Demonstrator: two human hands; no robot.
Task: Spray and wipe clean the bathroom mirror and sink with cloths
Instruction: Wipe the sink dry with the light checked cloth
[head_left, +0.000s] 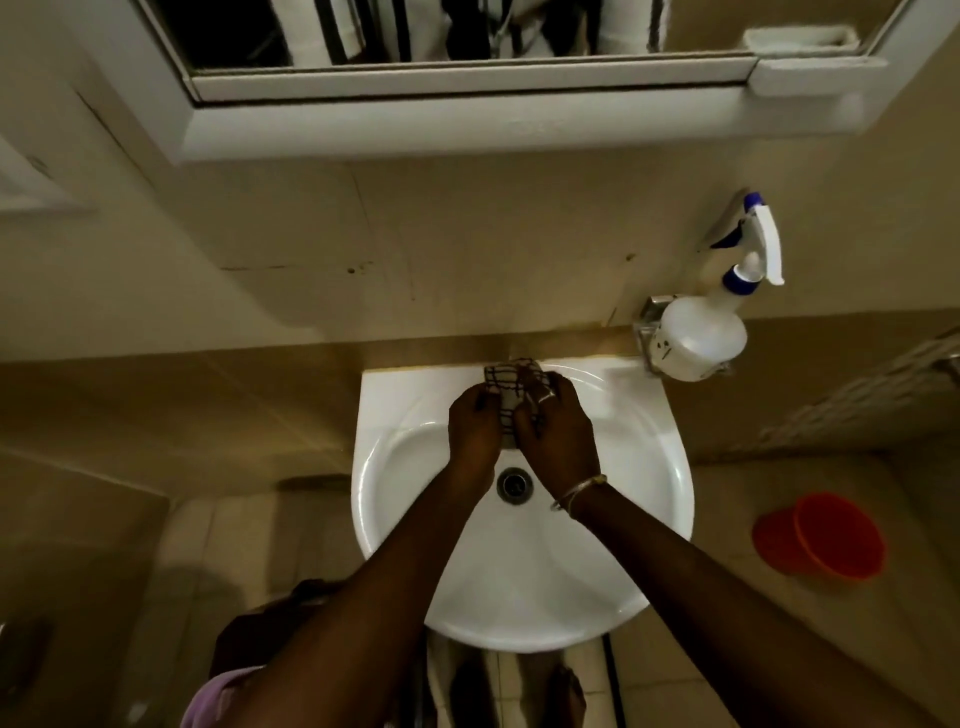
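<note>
Head view, looking down. A white wash basin (519, 571) is seen wall-mounted at centre frame. Its drain (514, 484) is noted at mid-bowl, uncovered.

A checked cloth (506, 388), pale w/ dark lines, is bunched at the rear ledge of the basin, close to the wall, and is held by both hands together.
- L hand (471, 431) is closed round the cloth's left side, fingers curled in, knuckles up.
- R hand (560, 436) is closed over the cloth's right side and top, fingers bent round the fabric. A thin bangle (579, 491) is worn at that wrist.
- The two hands are pressed side by side, touching, just behind the drain.
- What lies beneath the cloth is hidden and can't be determined.
- Both forearms are extended over the bowl from the bottom of frame.

A spray bottle (701, 338), white body w/ blue-and-white trigger head, is seated in a metal holder (649, 322) on the wall, just beside the basin's rear R corner. It is not touched by either hand.

The mirror (467, 31) is set in a white-framed cabinet at top of frame, well above the basin; its reflection is blurred.

A red plastic container (836, 535) stands on the tiled floor (727, 649) to the R of the basin, apart from it.

Lighting is dim, so wetness of surfaces can't be judged.
</note>
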